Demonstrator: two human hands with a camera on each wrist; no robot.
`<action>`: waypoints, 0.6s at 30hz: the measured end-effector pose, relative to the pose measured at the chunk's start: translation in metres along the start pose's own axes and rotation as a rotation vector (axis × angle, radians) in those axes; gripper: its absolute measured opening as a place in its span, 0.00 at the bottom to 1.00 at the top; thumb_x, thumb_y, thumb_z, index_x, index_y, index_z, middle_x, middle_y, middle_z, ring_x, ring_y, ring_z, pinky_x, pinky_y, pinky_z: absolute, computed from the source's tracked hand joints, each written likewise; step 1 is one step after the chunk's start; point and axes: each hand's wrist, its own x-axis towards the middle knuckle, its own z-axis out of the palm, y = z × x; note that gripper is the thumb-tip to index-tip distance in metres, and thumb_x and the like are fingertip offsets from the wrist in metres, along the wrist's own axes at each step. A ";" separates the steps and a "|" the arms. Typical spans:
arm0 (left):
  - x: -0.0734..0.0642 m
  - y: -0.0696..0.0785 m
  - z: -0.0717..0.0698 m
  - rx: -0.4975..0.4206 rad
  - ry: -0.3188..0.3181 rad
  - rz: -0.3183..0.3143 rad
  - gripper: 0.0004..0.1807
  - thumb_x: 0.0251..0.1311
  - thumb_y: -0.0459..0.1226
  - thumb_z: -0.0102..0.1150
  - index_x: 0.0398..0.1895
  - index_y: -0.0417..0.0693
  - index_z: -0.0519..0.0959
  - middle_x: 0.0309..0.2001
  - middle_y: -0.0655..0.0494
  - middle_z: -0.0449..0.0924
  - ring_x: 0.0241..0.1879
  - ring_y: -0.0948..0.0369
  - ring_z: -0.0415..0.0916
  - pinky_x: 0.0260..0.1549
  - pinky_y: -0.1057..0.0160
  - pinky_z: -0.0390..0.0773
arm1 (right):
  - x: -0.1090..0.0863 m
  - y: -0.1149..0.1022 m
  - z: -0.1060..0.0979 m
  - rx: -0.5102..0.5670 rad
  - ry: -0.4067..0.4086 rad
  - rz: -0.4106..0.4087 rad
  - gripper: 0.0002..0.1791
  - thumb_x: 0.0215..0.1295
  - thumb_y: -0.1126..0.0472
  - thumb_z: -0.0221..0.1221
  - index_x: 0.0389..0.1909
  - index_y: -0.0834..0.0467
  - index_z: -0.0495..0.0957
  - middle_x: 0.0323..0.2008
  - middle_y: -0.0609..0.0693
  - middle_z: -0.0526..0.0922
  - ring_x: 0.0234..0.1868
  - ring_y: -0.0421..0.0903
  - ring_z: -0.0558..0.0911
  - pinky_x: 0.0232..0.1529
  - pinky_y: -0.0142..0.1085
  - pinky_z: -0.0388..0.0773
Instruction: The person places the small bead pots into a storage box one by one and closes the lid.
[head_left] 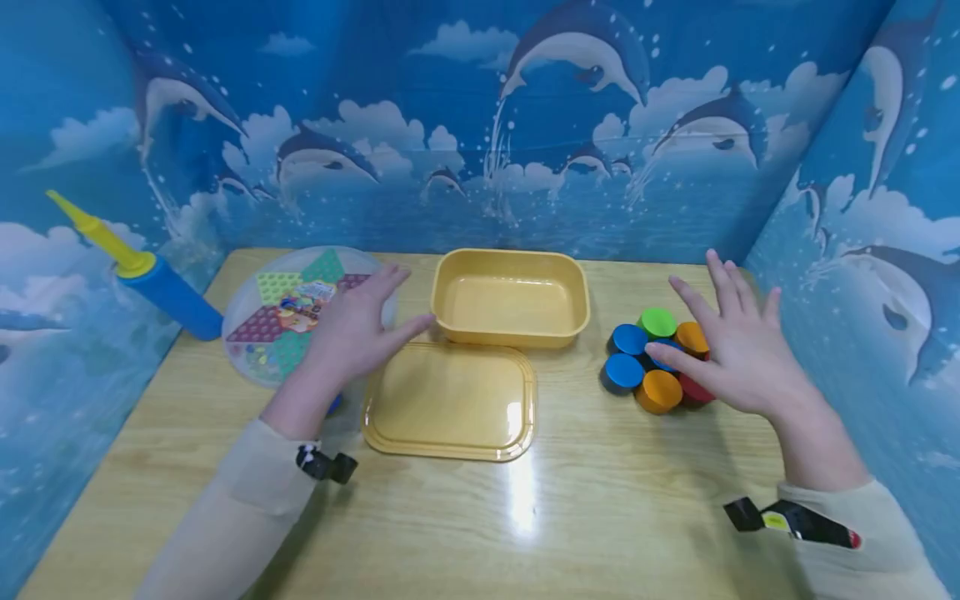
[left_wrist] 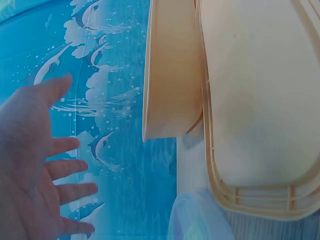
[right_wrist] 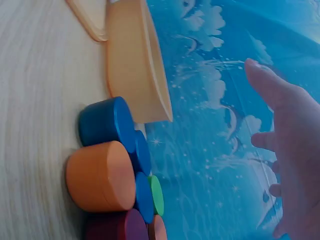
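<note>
My left hand (head_left: 360,329) is held up with fingers extended and nothing in it, overlapping a round clear container (head_left: 247,312) with a colourful patterned top. To its right lie a yellow rectangular box (head_left: 510,335), standing open, and its flat yellow lid (head_left: 450,400) in front. In the left wrist view, the same hand (left_wrist: 30,170) shows its fingers spread. My right hand (head_left: 742,358), also spread and holding nothing, hovers by a cluster of round tubs in blue (head_left: 622,373), orange (head_left: 660,392), green (head_left: 657,322) and red (head_left: 695,392), partly covering some of them.
A blue pump (head_left: 176,296) with a yellow nozzle leans against the cloth at the left. A small blue item (head_left: 334,405) peeks out beside the left wrist. Dolphin-printed cloth (head_left: 480,125) walls in the back and both sides of the wooden table (head_left: 600,500).
</note>
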 end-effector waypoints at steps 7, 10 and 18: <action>0.005 -0.005 0.010 -0.336 0.069 -0.056 0.37 0.71 0.60 0.64 0.76 0.53 0.73 0.68 0.45 0.79 0.63 0.45 0.79 0.63 0.37 0.80 | -0.013 0.022 -0.004 0.279 0.045 -0.032 0.46 0.74 0.49 0.66 0.85 0.52 0.53 0.86 0.54 0.32 0.83 0.68 0.37 0.74 0.79 0.29; 0.007 -0.008 0.015 -0.472 0.079 -0.091 0.34 0.71 0.55 0.66 0.75 0.53 0.74 0.67 0.47 0.79 0.64 0.45 0.78 0.62 0.38 0.81 | -0.019 0.029 -0.003 0.378 0.052 -0.013 0.45 0.74 0.54 0.66 0.85 0.52 0.55 0.86 0.51 0.33 0.83 0.68 0.38 0.71 0.83 0.39; 0.013 -0.012 0.021 -0.656 0.081 -0.169 0.28 0.72 0.49 0.68 0.71 0.50 0.78 0.62 0.48 0.83 0.58 0.48 0.82 0.54 0.45 0.87 | -0.030 0.044 0.001 0.478 0.064 0.056 0.44 0.74 0.57 0.67 0.85 0.49 0.56 0.84 0.56 0.49 0.79 0.70 0.52 0.74 0.77 0.52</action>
